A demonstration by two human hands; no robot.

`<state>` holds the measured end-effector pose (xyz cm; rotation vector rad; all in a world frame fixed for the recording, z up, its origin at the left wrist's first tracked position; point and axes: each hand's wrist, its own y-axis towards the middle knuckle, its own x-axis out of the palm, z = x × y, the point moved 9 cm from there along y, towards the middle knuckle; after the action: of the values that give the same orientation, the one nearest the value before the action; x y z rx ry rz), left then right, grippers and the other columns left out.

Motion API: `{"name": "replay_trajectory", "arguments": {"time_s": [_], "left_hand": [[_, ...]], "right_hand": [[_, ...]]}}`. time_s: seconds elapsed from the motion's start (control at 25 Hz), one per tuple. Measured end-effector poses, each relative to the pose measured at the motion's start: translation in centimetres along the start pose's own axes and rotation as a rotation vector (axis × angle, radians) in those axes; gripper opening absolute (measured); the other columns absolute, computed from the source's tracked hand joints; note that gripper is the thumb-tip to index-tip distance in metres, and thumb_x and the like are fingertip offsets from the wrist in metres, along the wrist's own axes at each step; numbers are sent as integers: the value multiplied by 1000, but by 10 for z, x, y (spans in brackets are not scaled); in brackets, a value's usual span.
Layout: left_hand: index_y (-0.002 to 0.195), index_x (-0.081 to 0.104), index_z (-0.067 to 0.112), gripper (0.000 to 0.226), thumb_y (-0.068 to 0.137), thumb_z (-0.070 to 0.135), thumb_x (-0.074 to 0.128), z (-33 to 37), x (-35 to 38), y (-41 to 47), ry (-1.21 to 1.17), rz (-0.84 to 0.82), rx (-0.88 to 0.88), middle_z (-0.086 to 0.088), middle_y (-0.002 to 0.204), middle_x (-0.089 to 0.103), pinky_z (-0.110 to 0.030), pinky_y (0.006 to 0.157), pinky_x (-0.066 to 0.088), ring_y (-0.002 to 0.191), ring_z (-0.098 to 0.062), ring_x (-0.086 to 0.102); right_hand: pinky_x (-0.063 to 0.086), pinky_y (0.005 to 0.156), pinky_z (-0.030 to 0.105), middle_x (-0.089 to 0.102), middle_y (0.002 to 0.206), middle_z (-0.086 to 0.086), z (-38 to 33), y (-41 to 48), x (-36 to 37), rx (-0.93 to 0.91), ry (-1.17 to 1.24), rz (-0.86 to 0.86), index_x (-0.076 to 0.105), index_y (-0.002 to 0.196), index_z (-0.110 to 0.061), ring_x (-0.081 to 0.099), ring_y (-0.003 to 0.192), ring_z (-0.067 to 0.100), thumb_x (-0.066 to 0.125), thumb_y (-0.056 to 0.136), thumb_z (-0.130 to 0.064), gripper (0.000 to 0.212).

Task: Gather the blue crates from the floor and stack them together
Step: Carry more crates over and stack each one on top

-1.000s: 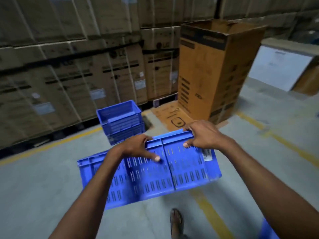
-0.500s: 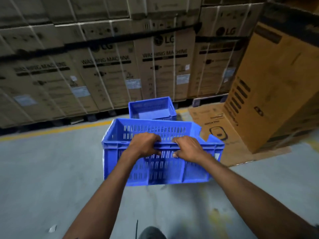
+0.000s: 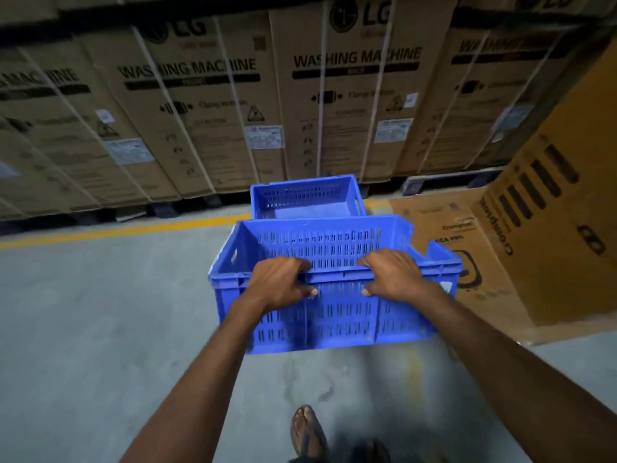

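Note:
I carry a blue slotted crate [image 3: 337, 315] upright above the floor, its open top facing up. My left hand [image 3: 278, 282] and my right hand [image 3: 392, 274] both grip its near rim, fingers curled over the edge. Just beyond it stands a stack of blue crates [image 3: 305, 197] on the floor by the wall of boxes; the carried crate hides the stack's lower part.
A wall of washing machine cartons [image 3: 233, 105] on pallets runs across the back. A tall brown carton [image 3: 561, 208] stands at the right on flattened cardboard [image 3: 444, 228]. A yellow floor line [image 3: 117, 230] runs at the left. My sandalled foot [image 3: 305, 429] shows below.
The crate turned from tilted to upright in my hands, and I have walked closer to the crate stack and the cartons, which now look larger.

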<state>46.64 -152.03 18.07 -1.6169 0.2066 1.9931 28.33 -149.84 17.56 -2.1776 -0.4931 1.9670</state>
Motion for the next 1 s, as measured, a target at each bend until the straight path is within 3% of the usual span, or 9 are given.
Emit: {"name": "replay_trajectory", "arguments": {"time_s": [0.08, 0.24, 0.4, 0.68, 0.76, 1.0], "left_hand": [[123, 62, 32, 48, 83, 56, 69, -25, 1, 49, 47, 67, -32, 0, 115, 72, -36, 82, 51, 111, -29, 65], [112, 66, 27, 35, 82, 45, 74, -82, 21, 135, 109, 359, -52, -5, 100, 75, -40, 82, 49, 101, -30, 68], [114, 66, 26, 34, 83, 37, 74, -123, 64, 215, 100, 615, -57, -1, 104, 74, -42, 83, 43, 101, -32, 63], [118, 64, 22, 35, 86, 34, 69, -174, 168, 302, 169, 764, -84, 1, 112, 71, -44, 84, 36, 105, -31, 53], [118, 63, 22, 35, 86, 34, 67, -180, 174, 305, 187, 837, -62, 0, 112, 71, -44, 86, 36, 106, -31, 53], [125, 60, 18, 40, 90, 39, 64, -185, 167, 301, 205, 887, 49, -10, 113, 68, -48, 90, 40, 106, -34, 56]], "right_hand": [[49, 75, 34, 73, 106, 6, 12, 51, 0, 5, -1, 64, 66, 109, -23, 66, 107, 30, 79, 76, -40, 40], [51, 73, 36, 75, 98, 8, 29, 156, 19, -34, -1, 342, 64, 104, -22, 69, 101, 33, 74, 76, -34, 32], [52, 70, 39, 71, 89, 15, 58, 252, 43, -101, -51, 592, 68, 103, -21, 68, 90, 39, 75, 73, -23, 31], [35, 66, 33, 66, 79, 11, 93, 364, 130, -130, -46, 760, 70, 98, -22, 65, 83, 35, 72, 72, -12, 28], [31, 68, 31, 66, 78, 8, 95, 371, 140, -144, -27, 830, 67, 93, -20, 63, 82, 33, 71, 72, -12, 23], [36, 72, 32, 64, 79, 0, 92, 368, 135, -191, 7, 815, 68, 94, -19, 63, 86, 26, 78, 73, -22, 23]]}}
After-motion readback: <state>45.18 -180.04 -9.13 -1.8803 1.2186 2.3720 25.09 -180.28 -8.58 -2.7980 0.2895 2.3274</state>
